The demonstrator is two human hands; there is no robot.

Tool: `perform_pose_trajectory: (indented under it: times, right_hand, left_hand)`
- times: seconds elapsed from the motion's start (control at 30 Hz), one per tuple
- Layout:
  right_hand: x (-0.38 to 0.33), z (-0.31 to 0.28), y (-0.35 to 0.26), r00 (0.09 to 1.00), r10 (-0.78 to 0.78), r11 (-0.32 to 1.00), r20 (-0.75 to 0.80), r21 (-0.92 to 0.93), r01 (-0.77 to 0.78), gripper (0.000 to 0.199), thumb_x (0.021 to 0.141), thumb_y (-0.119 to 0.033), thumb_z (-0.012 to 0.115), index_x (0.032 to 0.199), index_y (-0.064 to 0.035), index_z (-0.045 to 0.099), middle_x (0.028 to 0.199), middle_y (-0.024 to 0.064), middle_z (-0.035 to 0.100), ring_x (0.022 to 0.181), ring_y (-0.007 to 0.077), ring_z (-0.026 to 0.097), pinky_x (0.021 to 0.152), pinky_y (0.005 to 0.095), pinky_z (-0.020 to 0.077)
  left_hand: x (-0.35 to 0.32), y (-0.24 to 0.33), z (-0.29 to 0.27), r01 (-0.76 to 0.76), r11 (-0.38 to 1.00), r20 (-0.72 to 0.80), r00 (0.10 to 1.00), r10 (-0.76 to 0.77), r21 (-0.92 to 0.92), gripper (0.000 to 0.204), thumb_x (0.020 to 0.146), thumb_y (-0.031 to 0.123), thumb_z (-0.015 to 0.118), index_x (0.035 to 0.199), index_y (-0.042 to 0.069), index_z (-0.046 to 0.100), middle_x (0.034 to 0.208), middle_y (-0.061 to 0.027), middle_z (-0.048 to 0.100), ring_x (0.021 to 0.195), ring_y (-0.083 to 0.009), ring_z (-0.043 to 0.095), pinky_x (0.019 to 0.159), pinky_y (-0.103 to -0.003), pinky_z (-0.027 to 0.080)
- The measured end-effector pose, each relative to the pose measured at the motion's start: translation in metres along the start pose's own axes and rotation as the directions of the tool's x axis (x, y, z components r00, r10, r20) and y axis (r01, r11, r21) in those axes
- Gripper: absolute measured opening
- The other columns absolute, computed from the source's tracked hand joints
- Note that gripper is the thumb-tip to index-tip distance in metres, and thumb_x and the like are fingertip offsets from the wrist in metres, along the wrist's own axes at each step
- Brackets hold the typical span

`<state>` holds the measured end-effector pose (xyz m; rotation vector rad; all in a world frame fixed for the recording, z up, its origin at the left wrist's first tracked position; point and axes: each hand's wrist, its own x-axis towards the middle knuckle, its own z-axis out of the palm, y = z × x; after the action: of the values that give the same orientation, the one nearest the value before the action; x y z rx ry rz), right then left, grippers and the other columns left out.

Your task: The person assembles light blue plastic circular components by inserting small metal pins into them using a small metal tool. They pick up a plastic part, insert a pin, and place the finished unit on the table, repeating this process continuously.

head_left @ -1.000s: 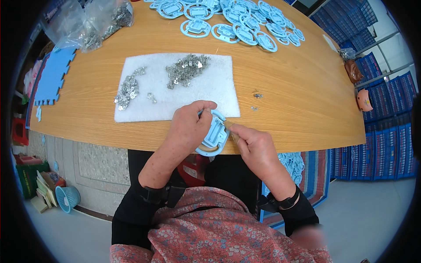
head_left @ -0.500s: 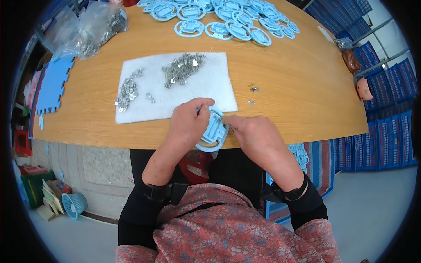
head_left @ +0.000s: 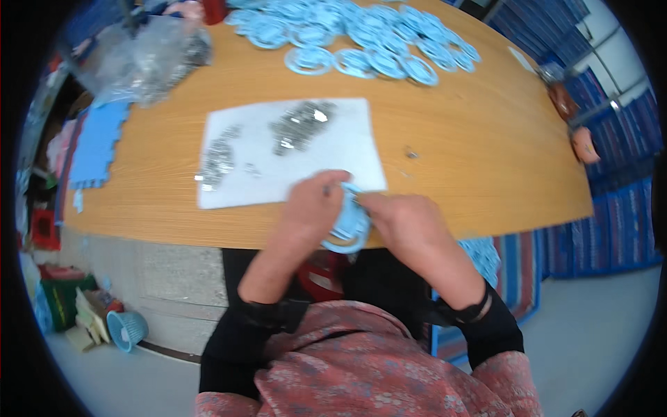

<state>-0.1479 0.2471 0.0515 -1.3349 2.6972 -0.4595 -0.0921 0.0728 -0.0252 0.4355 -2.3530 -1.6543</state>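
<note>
At the table's near edge, my left hand (head_left: 313, 208) is closed around the upper left rim of a light blue oval plastic part (head_left: 351, 224) with moulded ridges inside. My right hand (head_left: 406, 217) is pinched, its fingertips against the part's upper right side. Whatever lies between those fingertips is hidden and blurred. Just beyond my hands lies a white foam sheet (head_left: 358, 142). It carries a larger pile of small shiny metal pieces (head_left: 300, 126) and a smaller metal pile (head_left: 218, 161) on its left. A few loose metal bits (head_left: 411, 153) rest on the wood to the right.
Many similar blue parts (head_left: 309, 61) are heaped along the far side of the wooden table (head_left: 472, 153). Plastic bags (head_left: 149, 62) and a blue foam mat (head_left: 99, 146) occupy the left side. A pink object (head_left: 585, 144) sits by the right edge.
The whole view has shifted, with the table and hands now slightly lower and further right, and blurred. Both hands keep their places at the blue part.
</note>
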Motion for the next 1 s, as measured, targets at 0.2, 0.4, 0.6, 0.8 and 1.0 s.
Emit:
perform_pose_trajectory:
  times: [0.2,0.4,0.6,0.8,1.0]
  right_hand:
    - [-0.011,0.002,-0.006,0.985,0.096,0.985,-0.146,0.158,-0.073,0.017,0.087,-0.009,0.064,0.101,-0.0118,0.074,0.081,0.0182,0.069,0.078,0.0402,0.068,0.069,0.0478,0.0534]
    - [-0.005,0.0,-0.009,0.998,-0.002,0.999,-0.067,-0.033,-0.001,0.024,0.085,-0.004,0.067,0.108,-0.0085,0.075,0.081,0.0224,0.068,0.076,0.0379,0.069,0.069,0.0418,0.0545]
    - [-0.027,0.024,0.012,0.911,0.335,0.699,-0.243,0.712,-0.067,0.022,0.091,0.001,0.064,0.112,0.0052,0.066,0.075,0.0088,0.068,0.071,0.0193,0.068,0.069,0.0293,0.0521]
    - [-0.032,0.036,0.003,0.918,0.386,0.063,0.086,0.991,-0.119,0.019,0.102,-0.023,0.063,0.093,-0.0057,0.061,0.064,-0.0021,0.057,0.039,0.0024,0.037,0.035,0.0195,0.0238]
    - [-0.035,0.024,0.019,0.944,0.324,0.277,0.055,0.949,-0.15,0.022,0.102,-0.024,0.061,0.088,-0.0073,0.061,0.061,-0.0058,0.052,0.041,0.001,0.037,0.037,0.0184,0.0243]
  left_hand:
    - [0.0,-0.003,0.011,-0.073,0.997,-0.023,0.997,0.073,-0.001,0.026,0.093,0.013,0.058,0.113,0.002,0.071,0.104,-0.0211,0.072,0.089,-0.0359,0.071,0.082,-0.04,0.057]
    - [-0.006,-0.009,0.007,-0.114,0.993,-0.056,0.992,0.112,-0.036,0.027,0.096,0.014,0.056,0.115,0.001,0.07,0.104,-0.0221,0.072,0.095,-0.0345,0.071,0.084,-0.04,0.056]
    - [-0.009,0.004,0.001,-0.126,0.946,-0.041,0.992,0.119,-0.299,0.032,0.1,0.011,0.05,0.124,-0.002,0.065,0.114,-0.016,0.072,0.098,-0.0203,0.069,0.088,-0.033,0.054]
    - [-0.038,0.026,-0.003,-0.108,0.869,-0.084,0.993,0.077,-0.484,0.033,0.102,0.013,0.049,0.13,-0.002,0.062,0.107,-0.0127,0.071,0.096,-0.015,0.066,0.086,-0.03,0.054]
    - [-0.056,0.038,-0.037,-0.207,0.967,0.134,0.965,0.227,-0.148,0.037,0.095,0.02,0.062,0.126,0.0,0.059,0.098,-0.0168,0.068,0.089,-0.0263,0.067,0.079,-0.037,0.053]
